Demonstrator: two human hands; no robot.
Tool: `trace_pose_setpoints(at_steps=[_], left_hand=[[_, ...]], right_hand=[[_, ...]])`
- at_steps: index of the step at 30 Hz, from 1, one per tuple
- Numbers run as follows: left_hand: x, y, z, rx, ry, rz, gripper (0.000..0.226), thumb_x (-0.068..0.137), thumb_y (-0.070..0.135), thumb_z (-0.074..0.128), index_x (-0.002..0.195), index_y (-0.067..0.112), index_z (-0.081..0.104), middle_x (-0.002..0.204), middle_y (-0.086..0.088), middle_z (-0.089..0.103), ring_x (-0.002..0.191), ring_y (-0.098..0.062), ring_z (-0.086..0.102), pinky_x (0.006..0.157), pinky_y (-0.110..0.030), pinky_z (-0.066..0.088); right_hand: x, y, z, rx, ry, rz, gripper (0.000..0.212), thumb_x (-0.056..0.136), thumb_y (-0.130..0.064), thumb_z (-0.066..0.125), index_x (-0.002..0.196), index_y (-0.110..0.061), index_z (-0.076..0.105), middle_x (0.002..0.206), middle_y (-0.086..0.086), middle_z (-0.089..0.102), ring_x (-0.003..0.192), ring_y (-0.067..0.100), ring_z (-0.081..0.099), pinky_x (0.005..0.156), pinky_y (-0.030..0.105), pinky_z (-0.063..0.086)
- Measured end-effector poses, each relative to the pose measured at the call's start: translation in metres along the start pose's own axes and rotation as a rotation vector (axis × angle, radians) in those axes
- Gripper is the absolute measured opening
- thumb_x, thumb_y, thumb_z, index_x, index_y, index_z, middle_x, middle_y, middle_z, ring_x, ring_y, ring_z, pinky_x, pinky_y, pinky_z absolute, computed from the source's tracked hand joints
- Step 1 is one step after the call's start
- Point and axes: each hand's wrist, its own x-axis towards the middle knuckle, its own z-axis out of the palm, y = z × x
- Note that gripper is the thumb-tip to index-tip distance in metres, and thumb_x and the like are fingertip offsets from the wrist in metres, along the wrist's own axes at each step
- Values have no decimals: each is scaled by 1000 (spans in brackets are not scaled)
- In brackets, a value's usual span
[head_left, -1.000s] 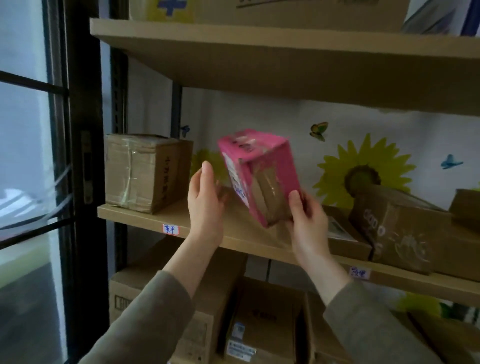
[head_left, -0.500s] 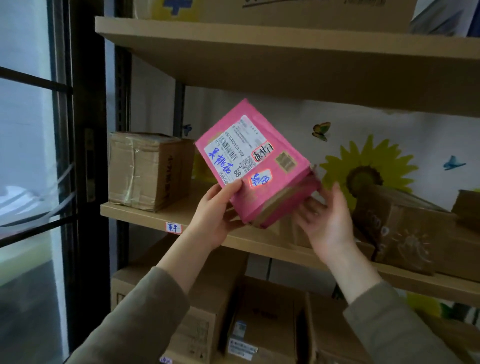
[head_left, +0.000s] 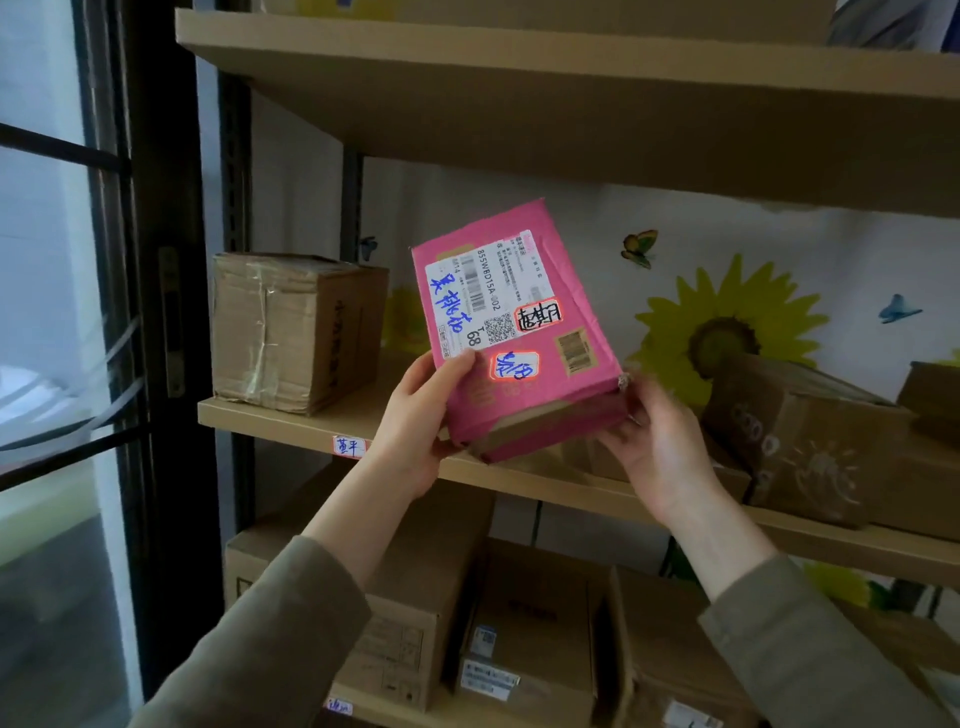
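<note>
Over the front edge of the middle shelf (head_left: 291, 422) I hold a pink box (head_left: 524, 410) up in both hands, clear of the board. Its broad face is turned toward me, with the upper end leaning a little to the left. A white shipping label (head_left: 483, 296) with a barcode, a QR code and blue handwriting covers most of the upper half. Two small red-edged stickers and a brown barcode sticker sit lower down.

My left hand (head_left: 415, 426) grips the lower left corner. The thumb lies across the face and just touches the label's bottom edge, and the fingers are hidden behind the box. My right hand (head_left: 660, 447) is clamped on the lower right corner, its fingers curled against the taped end and their tips partly hidden.

A taped carton (head_left: 296, 332) stands on the same shelf to the left, well apart from the box. A tilted carton (head_left: 800, 441) lies on the shelf to the right, behind my right hand. On the wall behind are a painted sunflower (head_left: 727, 312) and a butterfly (head_left: 640, 248). A small tag (head_left: 349, 447) with blue writing is stuck to the shelf edge just beside my left wrist. More cartons (head_left: 524, 639) fill the shelf below, and the upper shelf (head_left: 571, 104) runs overhead.
</note>
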Motion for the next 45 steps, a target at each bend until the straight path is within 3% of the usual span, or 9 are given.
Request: trace_pose_setpoints(at_steps=[6,11,14,21,29,34,38,42,45], left_hand=[[-24,-9,17,-65,-61,-11,27,85,24,62,112,23,61,100,0,73,84,-15,70,80,-34,54],[-78,-32,40,-65,-139,-70,26,77,25,66,103,26,63,95,3,74,78,-12,71,72,-29,58],[-124,-58,62,-47,-209,-119,31,70,24,71,100,27,65,99,1,74,80,-13,71,75,-33,58],[-243,-157,178,-15,-383,-336,47,67,22,66,114,19,62,98,-3,73,74,-13,71,60,-23,55],[-350,-289,342,122,-672,-658,53,68,24,67,118,8,57,106,-12,70,76,-15,69,66,-25,58],[-389,-393,421,319,-832,-810,46,78,25,72,115,4,56,106,-13,68,76,-14,68,57,-18,52],[-412,-487,472,462,-922,-940,44,78,25,72,114,7,54,105,-12,67,83,-19,67,69,-28,54],[-427,-594,512,636,-1105,-952,31,82,24,69,107,10,57,98,-2,65,79,-9,62,64,-17,49],[-433,-684,528,856,-1266,-873,47,78,41,69,111,10,61,106,-6,67,87,-15,65,74,-27,52]], right_hand=[[-41,-6,-22,-139,23,-114,26,97,-15,43,110,-29,61,106,-2,70,99,14,67,82,36,54],[-107,-15,-65,-124,67,-120,24,92,-17,50,85,-31,68,79,-7,73,75,8,69,62,23,56],[-159,-26,-107,-79,103,-124,12,61,-36,66,69,-32,73,74,-6,72,71,7,68,61,22,55],[-292,-52,-272,-63,454,-29,16,89,-14,52,80,-21,63,70,-5,70,62,7,67,54,21,53],[-419,-94,-450,-62,904,15,10,90,-11,49,94,-11,58,67,-8,71,61,3,67,54,18,53],[-467,-85,-546,-29,1131,177,39,99,-32,36,120,-7,58,118,14,66,110,29,61,92,49,50],[-489,-63,-621,19,1215,303,83,65,-74,55,123,-16,60,104,10,67,89,22,65,68,28,53],[-496,-15,-707,60,1331,430,56,74,-53,66,113,-13,62,102,7,73,94,25,70,88,44,53],[-498,36,-772,129,1450,558,28,90,-33,56,107,-11,59,94,8,72,83,23,71,76,38,58]])
